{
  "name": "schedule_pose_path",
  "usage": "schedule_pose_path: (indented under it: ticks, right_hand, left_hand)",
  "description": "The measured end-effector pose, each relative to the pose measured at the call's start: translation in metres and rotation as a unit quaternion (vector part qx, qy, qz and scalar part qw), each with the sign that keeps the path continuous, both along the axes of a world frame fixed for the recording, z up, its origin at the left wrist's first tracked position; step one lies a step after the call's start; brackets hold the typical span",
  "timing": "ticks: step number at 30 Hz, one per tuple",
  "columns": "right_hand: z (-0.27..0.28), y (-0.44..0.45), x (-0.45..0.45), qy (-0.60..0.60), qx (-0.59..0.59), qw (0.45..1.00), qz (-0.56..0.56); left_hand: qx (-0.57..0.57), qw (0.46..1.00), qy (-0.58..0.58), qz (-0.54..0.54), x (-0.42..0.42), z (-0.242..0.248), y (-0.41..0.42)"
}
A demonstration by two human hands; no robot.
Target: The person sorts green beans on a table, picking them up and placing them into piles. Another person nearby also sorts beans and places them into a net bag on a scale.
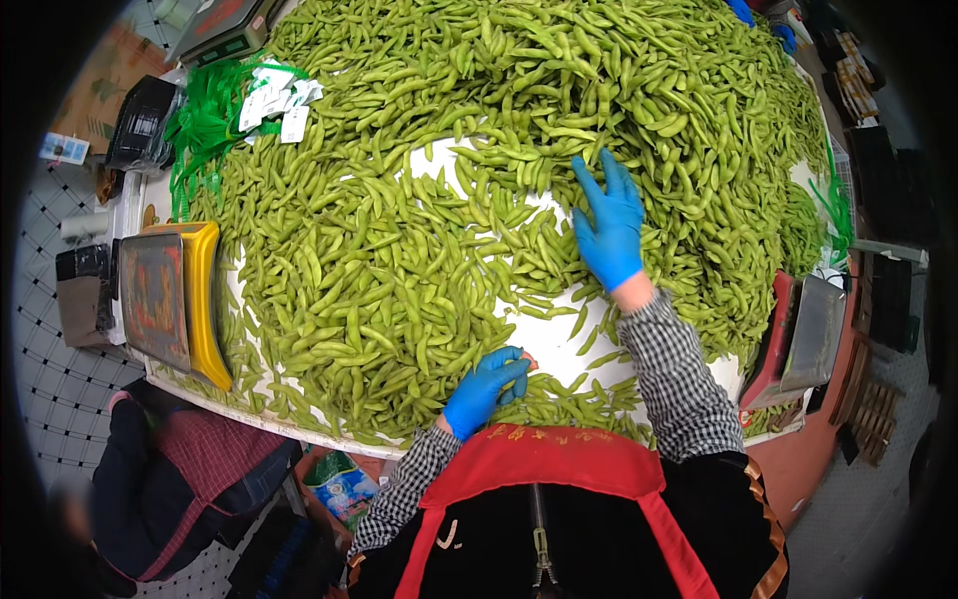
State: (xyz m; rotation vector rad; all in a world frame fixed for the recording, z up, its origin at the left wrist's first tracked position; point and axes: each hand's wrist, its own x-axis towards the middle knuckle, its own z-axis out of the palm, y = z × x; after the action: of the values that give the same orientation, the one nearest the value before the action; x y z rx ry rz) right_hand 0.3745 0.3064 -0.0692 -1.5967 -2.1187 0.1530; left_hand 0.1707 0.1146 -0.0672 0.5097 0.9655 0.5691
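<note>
Green soybean pods (pixel 359 277) cover most of a white table (pixel 557 341). My right hand (pixel 610 224), in a blue glove, reaches over the pods at the foot of the taller heap, its fingers apart and nothing seen in it. Near the table's front edge is my left hand (pixel 490 389), in a blue glove with a bare fingertip showing. Its fingers are bent beside a few loose pods; whether it holds one cannot be told.
A yellow scale (pixel 206 299) stands at the left, a red scale (pixel 767 337) at the right, another scale (pixel 224 30) at the upper left. Green mesh bags (pixel 202 120) with white tags (pixel 294 123) lie beside the pods. A person (pixel 202 464) is at the lower left; blue-gloved fingers (pixel 784 37) show at the upper right.
</note>
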Motion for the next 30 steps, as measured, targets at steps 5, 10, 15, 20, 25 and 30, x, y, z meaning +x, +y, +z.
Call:
schedule_pose_path:
  ticks: [5,10,15,20,25,30]
  right_hand:
    - [-0.023,-0.042,-0.025,-0.026,-0.11,0.973,0.202]
    - [0.006,-0.069,0.002,0.188,-0.142,0.95,0.203]
    - [0.006,-0.068,0.029,0.168,-0.079,0.982,0.043]
    - [0.007,-0.096,0.019,0.204,-0.213,0.951,0.098]
    - [0.006,-0.12,-0.007,0.094,-0.233,0.951,0.178]
    - [0.002,-0.115,-0.039,0.131,-0.246,0.95,0.143]
  left_hand:
    - [-0.023,0.999,-0.029,0.013,-0.003,-0.005,0.0]
    - [-0.021,0.999,-0.015,0.033,-0.001,-0.003,-0.003]
    - [-0.033,0.998,-0.016,0.054,-0.001,0.0,-0.004]
    - [-0.034,0.997,-0.02,0.06,-0.002,0.0,-0.008]
    - [-0.052,0.998,-0.007,-0.017,-0.009,0.015,-0.005]
    - [0.004,0.991,-0.06,-0.119,-0.013,0.014,-0.013]
